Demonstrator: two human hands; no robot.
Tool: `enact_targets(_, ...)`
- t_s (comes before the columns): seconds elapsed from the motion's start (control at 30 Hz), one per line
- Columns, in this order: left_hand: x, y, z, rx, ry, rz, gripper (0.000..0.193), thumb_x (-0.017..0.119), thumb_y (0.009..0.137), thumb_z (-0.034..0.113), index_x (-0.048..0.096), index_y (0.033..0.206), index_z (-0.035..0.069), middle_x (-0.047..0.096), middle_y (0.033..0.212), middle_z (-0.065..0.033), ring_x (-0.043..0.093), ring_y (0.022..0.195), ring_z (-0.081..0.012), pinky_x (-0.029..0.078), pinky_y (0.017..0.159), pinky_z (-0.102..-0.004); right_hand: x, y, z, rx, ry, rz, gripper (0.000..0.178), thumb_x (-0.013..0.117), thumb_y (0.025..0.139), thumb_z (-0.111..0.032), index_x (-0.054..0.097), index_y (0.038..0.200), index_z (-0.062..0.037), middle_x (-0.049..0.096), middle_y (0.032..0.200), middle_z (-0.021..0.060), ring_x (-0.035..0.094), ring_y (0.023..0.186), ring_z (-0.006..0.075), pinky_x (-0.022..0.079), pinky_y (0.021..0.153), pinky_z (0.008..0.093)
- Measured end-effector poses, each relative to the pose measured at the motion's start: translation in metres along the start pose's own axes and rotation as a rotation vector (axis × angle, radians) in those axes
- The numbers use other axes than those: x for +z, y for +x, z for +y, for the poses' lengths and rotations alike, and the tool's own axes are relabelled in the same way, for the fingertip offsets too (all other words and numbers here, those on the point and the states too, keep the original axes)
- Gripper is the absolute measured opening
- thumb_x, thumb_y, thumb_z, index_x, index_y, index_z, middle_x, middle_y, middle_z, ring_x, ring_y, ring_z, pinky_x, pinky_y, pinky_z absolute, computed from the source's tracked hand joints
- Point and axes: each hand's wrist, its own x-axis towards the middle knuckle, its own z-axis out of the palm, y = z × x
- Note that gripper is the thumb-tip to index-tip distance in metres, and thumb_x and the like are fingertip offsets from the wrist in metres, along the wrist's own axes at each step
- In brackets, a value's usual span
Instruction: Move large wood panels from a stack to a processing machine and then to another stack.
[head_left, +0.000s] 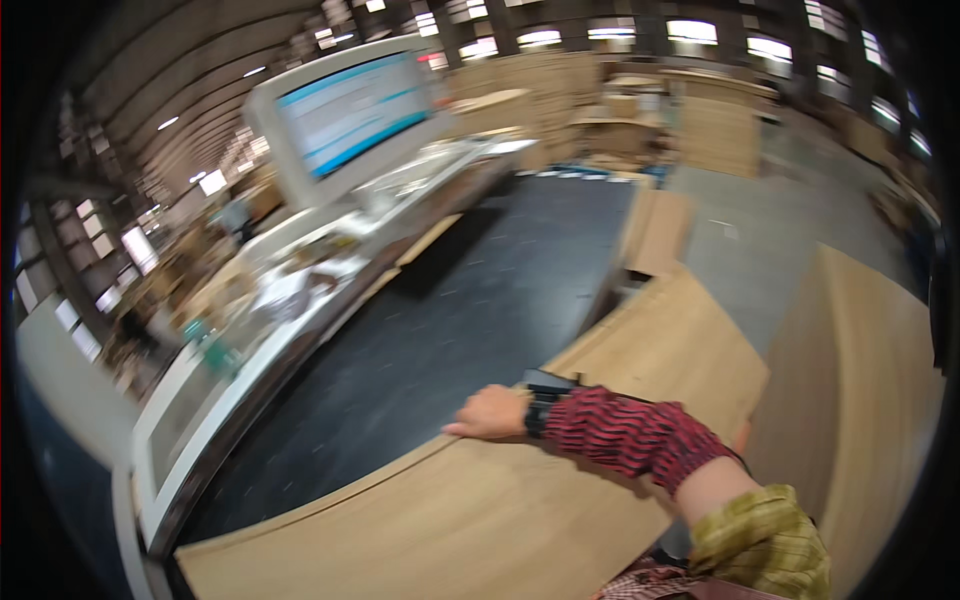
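My right hand (490,412) reaches in from the lower right and lies over the far edge of a wood-grain panel (400,525). Its fingers are bent at that edge, closed on the panel; the fingertips are blurred and partly hidden. A dark device is strapped at the wrist, above a red and black patterned sleeve cover. The panel slants across the lower part of the view, alongside a wide black belt-like surface (430,320). My left hand does not show.
A pale machine frame with a monitor (350,110) runs along the belt's left side. Another wood-grain panel (870,400) stands at the right. A narrow board (660,235) lies by the belt's right edge. Stacked boards (720,135) stand farther back on the grey floor (800,200).
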Motion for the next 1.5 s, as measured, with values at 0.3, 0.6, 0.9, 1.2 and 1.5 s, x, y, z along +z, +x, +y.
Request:
enact_targets(0.3,0.112,0.015,0.012,-0.008,-0.083,-0.586,0.057,0.055,0.084,0.046,0.047,0.121,0.003,0.056,0.114,-0.0123,0.056,0.092,-0.0275,0.049,0.075,-0.0384,-0.158,-0.088,0.03,0.243,-0.217,0.277,0.055,0.04,0.087,-0.046,0.064,0.065,-0.0017,0.06,0.063,0.0176,0.06,0.062,0.0357,0.047,0.061,0.0427)
enact_targets(0.6,0.23,-0.072,-0.075,-0.275,0.129,-0.982,0.033,0.05,0.089,0.036,0.062,0.107,0.011,0.065,0.101,-0.0084,0.061,0.088,-0.0232,0.049,0.076,-0.0422,-0.28,-0.314,0.085,0.631,-0.41,0.382,0.056,0.038,0.089,-0.047,0.064,0.067,-0.0032,0.061,0.066,0.0168,0.06,0.065,0.0341,0.047,0.061,0.042)
enact_targets(0.9,0.342,-0.135,-0.189,-0.483,0.696,-1.182,0.026,0.057,0.084,0.039,0.063,0.089,0.014,0.065,0.071,0.0011,0.057,0.056,-0.0111,0.049,0.068,-0.0414,-0.302,-0.561,0.099,1.198,-0.536,0.45,0.057,0.035,0.091,-0.048,0.063,0.067,-0.0031,0.06,0.068,0.0186,0.059,0.065,0.0363,0.046,0.059,0.0435)
enact_targets(1.2,0.429,-0.264,-0.345,-0.797,1.106,-1.38,0.026,0.05,0.09,0.034,0.055,0.096,0.009,0.053,0.066,-0.0003,0.051,0.061,-0.0135,0.045,0.062,-0.0283,-0.253,-0.77,0.05,1.898,-0.421,0.566,0.057,0.034,0.089,-0.053,0.066,0.076,-0.008,0.061,0.071,0.0168,0.058,0.066,0.0366,0.044,0.059,0.0453)
enact_targets(1.5,0.468,-0.311,-0.525,-1.13,1.563,-1.865,0.024,0.052,0.089,0.033,0.056,0.091,0.01,0.055,0.067,-0.0042,0.056,0.064,-0.0165,0.048,0.07,-0.0347,-0.17,-0.883,-0.014,2.368,-0.661,0.552,0.044,0.04,0.087,-0.042,0.065,0.077,-0.0081,0.061,0.071,0.0185,0.058,0.069,0.0378,0.044,0.064,0.0475)
